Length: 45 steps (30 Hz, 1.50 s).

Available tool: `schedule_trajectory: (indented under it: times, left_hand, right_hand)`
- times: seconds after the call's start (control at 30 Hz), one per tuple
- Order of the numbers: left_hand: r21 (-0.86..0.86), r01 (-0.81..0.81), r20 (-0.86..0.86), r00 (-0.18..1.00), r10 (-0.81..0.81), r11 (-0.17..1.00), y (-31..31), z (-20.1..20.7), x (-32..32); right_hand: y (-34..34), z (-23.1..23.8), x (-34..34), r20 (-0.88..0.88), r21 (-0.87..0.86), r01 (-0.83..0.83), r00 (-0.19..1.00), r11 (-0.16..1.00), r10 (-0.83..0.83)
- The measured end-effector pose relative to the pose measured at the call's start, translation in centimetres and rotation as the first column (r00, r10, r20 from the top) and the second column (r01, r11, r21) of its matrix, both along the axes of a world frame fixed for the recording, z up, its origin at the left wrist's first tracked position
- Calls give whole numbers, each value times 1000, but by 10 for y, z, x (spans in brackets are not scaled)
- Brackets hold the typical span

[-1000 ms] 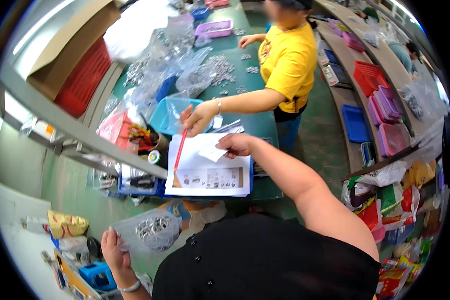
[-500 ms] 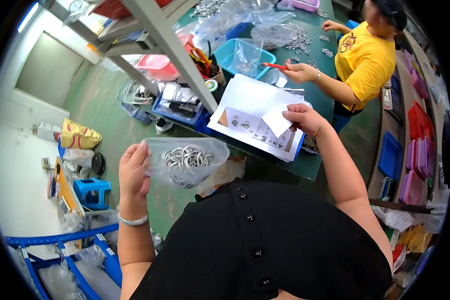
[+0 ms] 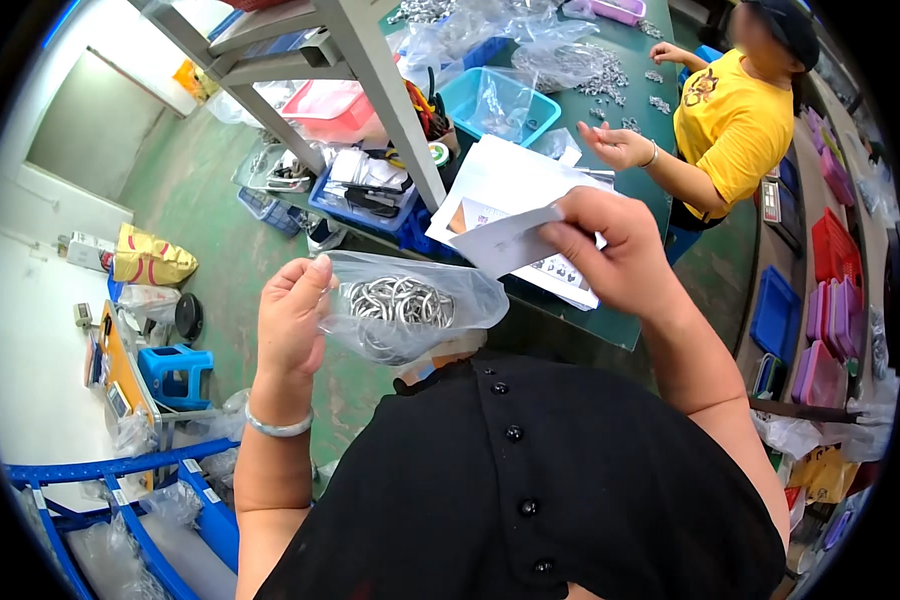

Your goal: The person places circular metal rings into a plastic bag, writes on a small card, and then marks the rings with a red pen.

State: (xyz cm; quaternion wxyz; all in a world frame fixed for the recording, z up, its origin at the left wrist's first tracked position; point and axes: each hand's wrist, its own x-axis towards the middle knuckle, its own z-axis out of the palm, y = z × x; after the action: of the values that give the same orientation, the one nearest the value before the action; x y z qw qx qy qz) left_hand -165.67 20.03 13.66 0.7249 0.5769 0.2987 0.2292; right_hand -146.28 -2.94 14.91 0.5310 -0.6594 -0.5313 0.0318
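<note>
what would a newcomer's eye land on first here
Probably the clear plastic bag of silvery metal rings, held in the left hand near the middle. To its right, the right hand holds a pale paper slip. At the upper right, a co-worker's bright yellow shirt stands out.

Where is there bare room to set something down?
The green table looks bare at its near corner, beside the papers; so does the floor between the yellow bag and left hand. Crowded: around the teal basin, with plastic bags and metal parts.

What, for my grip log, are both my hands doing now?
Left hand: closed, holding a clear plastic bag of metal rings.
Right hand: closed, holding a white paper slip.
</note>
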Motion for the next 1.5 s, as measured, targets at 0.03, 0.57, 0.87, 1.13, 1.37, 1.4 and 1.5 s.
schedule_trajectory:
  times: [0.03, 0.57, 0.87, 1.13, 1.37, 1.4, 1.5]
  left_hand:
    - [2, 36, 1, 999, -36, 999, 4, 0, 0]
    - [-44, 102, 3, 995, -102, 994, 7, -5, 10]
    - [-31, 111, 19, 994, -111, 993, 7, 1, 8]
    - [46, -20, -6, 1000, 21, 999, -5, 12, 8]
    - [116, -152, -76, 984, 161, 982, -24, 26, 12]
    - [113, -156, -60, 985, 163, 981, -28, 29, 15]
    - [122, -198, -46, 978, 205, 973, -37, 31, 10]
  right_hand:
    - [6, 6, -6, 76, 14, -7, 997, 1000, 6]
    - [36, -8, -42, 421, -240, -137, 877, 961, 230]
    - [-60, -68, 69, 135, -261, 637, 768, 725, -626]
    - [-31, -85, 150, 154, -150, 642, 767, 752, -623]
    - [-37, -88, 172, 175, -14, 499, 855, 867, -489]
    - [-37, -92, 175, 146, 40, 473, 868, 880, -474]
    - [-30, -68, 151, 123, 189, 367, 912, 911, -392]
